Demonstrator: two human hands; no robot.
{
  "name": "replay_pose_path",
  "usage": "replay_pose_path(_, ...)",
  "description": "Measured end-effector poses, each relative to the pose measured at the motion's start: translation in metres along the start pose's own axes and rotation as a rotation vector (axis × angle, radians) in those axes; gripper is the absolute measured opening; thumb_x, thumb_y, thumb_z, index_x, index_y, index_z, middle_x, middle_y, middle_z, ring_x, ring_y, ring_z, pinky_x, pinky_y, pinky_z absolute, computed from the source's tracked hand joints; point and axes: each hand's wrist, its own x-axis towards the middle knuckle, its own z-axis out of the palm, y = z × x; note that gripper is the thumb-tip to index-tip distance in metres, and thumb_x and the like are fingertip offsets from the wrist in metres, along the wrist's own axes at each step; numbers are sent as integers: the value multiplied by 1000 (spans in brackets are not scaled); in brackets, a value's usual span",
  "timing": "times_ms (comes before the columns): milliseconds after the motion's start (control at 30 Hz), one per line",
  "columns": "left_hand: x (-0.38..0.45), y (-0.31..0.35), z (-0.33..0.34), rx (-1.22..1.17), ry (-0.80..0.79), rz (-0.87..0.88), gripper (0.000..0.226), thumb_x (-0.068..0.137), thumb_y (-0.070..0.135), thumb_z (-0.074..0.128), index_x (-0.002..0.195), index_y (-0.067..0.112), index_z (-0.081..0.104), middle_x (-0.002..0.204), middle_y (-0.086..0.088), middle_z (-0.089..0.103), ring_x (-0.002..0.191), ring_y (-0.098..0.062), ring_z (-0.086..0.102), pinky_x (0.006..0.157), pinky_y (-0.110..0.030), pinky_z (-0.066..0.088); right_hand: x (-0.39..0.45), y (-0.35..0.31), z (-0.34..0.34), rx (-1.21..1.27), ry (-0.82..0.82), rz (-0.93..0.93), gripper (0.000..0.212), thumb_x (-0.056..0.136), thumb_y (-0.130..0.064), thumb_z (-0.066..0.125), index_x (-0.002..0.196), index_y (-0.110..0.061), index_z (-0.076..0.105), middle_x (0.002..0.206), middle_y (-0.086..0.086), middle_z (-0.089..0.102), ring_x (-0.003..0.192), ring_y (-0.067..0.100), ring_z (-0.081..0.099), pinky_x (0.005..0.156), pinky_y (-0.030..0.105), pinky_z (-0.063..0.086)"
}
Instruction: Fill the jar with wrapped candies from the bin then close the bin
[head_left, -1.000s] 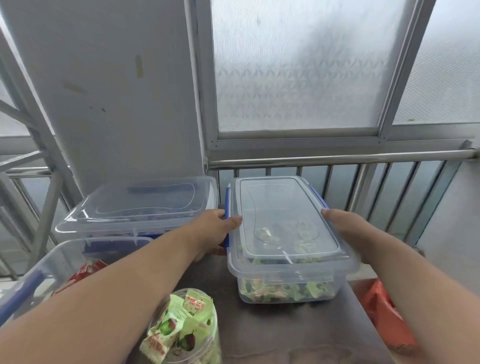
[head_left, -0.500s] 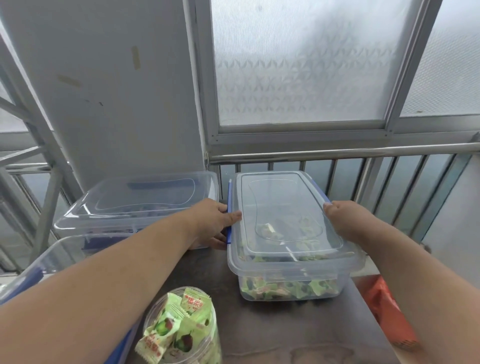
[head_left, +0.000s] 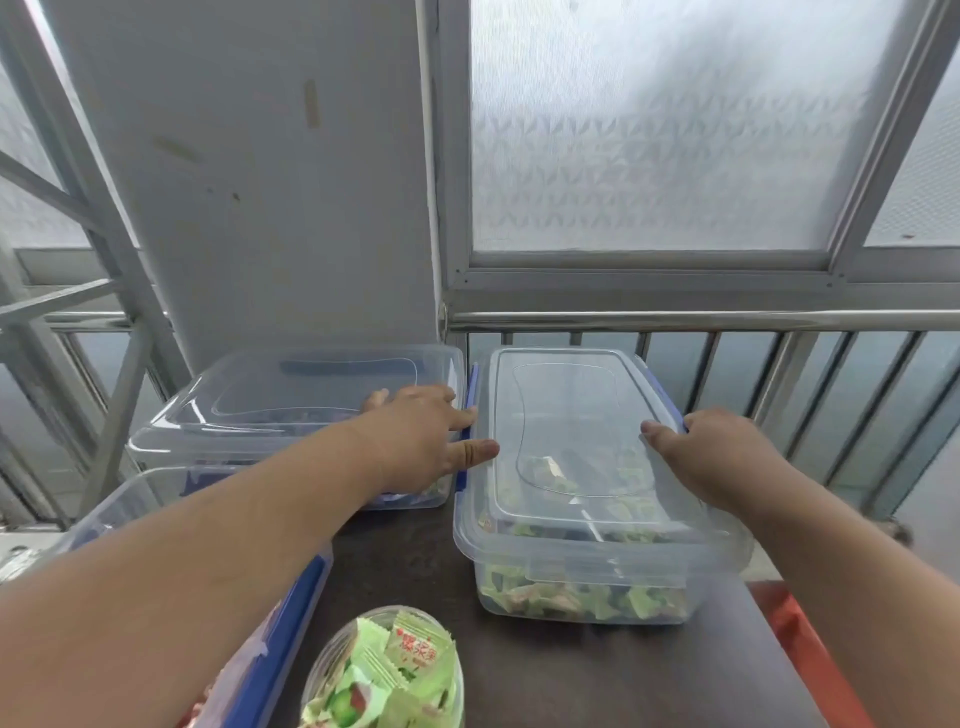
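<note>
- Step in hand, as I judge it: closing the bin (head_left: 587, 577). The jar (head_left: 384, 675) at the table's (head_left: 597, 670) near edge is heaped with green wrapped candies (head_left: 415, 654), so filling looks done.
- Lid (head_left: 566, 426) lies flat on the bin; more candies show through the clear walls.
- Bin sits at the table's far right, its right side close to the table's right edge.
- Left hand (head_left: 415, 441): at the bin's left long edge, thumb tip on the lid rim, index finger straight along the blue left latch (head_left: 471, 395). Fingers spread, not curled round anything.
- Right hand (head_left: 711, 457): at the right long edge, thumb pressing the lid rim; the other fingers drop over the side at the right latch (head_left: 670, 405). Whether they grip it cannot be told.
- Latch state uncertain: the left one appears upright against the lid, not confirmed locked.
- Next move, judged: press both latches until they seat, hands squeezing inward evenly so the bin does not slide right.
- Room: left gap is tight, a second lidded bin (head_left: 291, 410) stands just beside the left latch, the left hand partly over it. A third, open bin (head_left: 291, 587) sits near left, under the forearm.
- Behind: railing (head_left: 727, 319) and window, close to the bin's far end.
- Clear withdrawal path is straight back, over the jar; keep forearms high.
</note>
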Motion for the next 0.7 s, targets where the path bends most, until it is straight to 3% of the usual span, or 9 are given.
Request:
replay_pose_path(133,25,-7,2,-16,-15,-41,83,101,81,32,173,39,27,185,-2,2,170,-31,0,133,-66,7,25,-11,6,-74,21,-9,68,91,-71,43,92,-7,66,82,8,62,71,25,58,56,32,38)
replay_pose_path(333,51,-10,-5,-8,-65,-49,87,101,78,34,173,29,34,178,-12,20,164,-44,18,128,-61,31,50,-19,12,-70,32,2,67,90,-71,46,86,-7,62,79,10,63,65,25,61,52,31,39)
replay_pose_path(467,57,-11,-7,20,-69,-53,87,100,78,37,171,28,37,175,-14,24,162,-45,22,127,-58,33,53,-18,15,-71,42,1,66,90,-71,46,79,-7,60,74,10,63,62,25,61,51,30,39)
replay_pose_path(567,53,-9,-9,23,-80,-58,87,100,78,39,171,27,39,176,-14,25,162,-45,23,128,-59,32,45,-19,13,-98,93,13,67,88,-73,44,83,-9,61,83,8,61,68,25,59,57,32,42)
replay_pose_path(700,35,0,-9,83,-53,-85,64,112,62,39,168,31,43,173,-13,32,158,-41,34,121,-58,42,13,-36,-7,-194,297,-139,37,92,-40,47,91,-14,72,85,9,58,75,30,52,64,32,43)
